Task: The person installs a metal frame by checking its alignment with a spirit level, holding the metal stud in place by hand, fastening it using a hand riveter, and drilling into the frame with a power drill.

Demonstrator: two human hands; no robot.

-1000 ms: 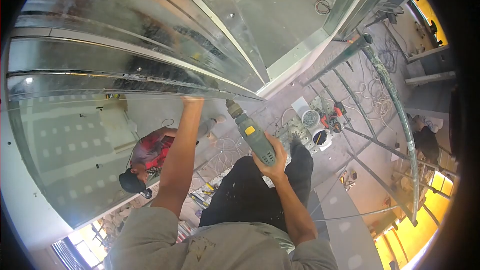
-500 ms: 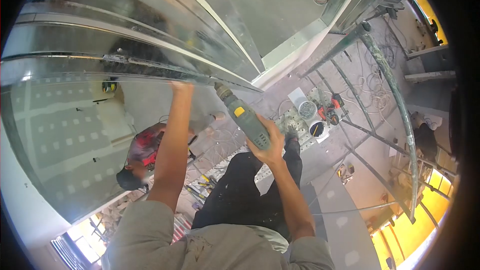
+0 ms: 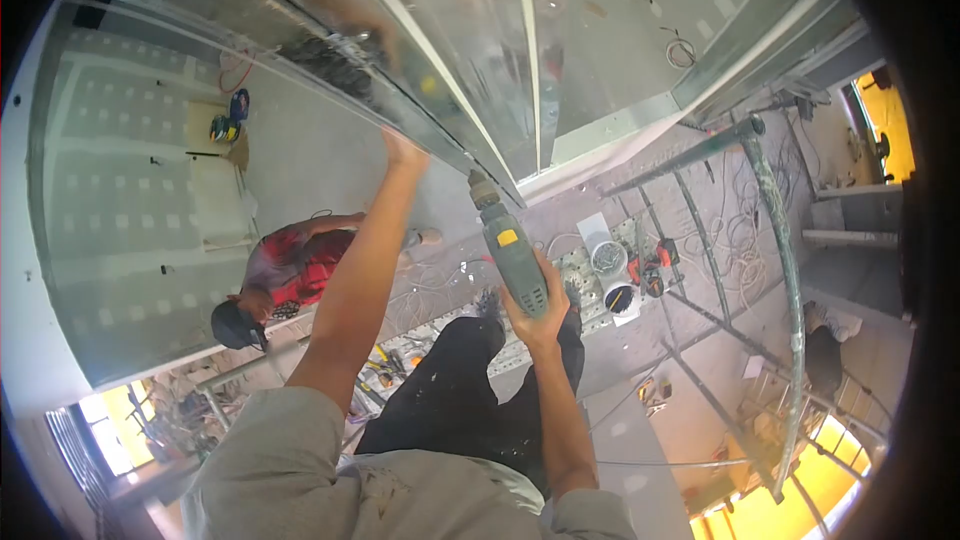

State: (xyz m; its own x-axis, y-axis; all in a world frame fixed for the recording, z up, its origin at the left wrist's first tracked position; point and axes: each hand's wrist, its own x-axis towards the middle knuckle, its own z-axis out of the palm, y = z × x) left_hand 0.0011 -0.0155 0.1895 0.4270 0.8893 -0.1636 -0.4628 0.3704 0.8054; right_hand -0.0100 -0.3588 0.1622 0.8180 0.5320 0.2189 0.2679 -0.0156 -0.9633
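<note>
My right hand is wrapped round the rear of a green-grey power drill with a yellow patch. The drill's chuck points up at the lower end of a shiny metal stud frame; whether its tip touches the metal I cannot tell. My left hand reaches up to the edge of the same metal, left of the drill, its fingers hidden behind that edge.
A person in a red and grey shirt is below on the left. Buckets and a red tool stand on a perforated platform. Scaffold tubes rise at the right. Cables lie on the floor.
The view has turned, and the metal frame stands at a steeper slant. My left hand has moved along the metal edge, and the drill points more upright, still in my right hand.
</note>
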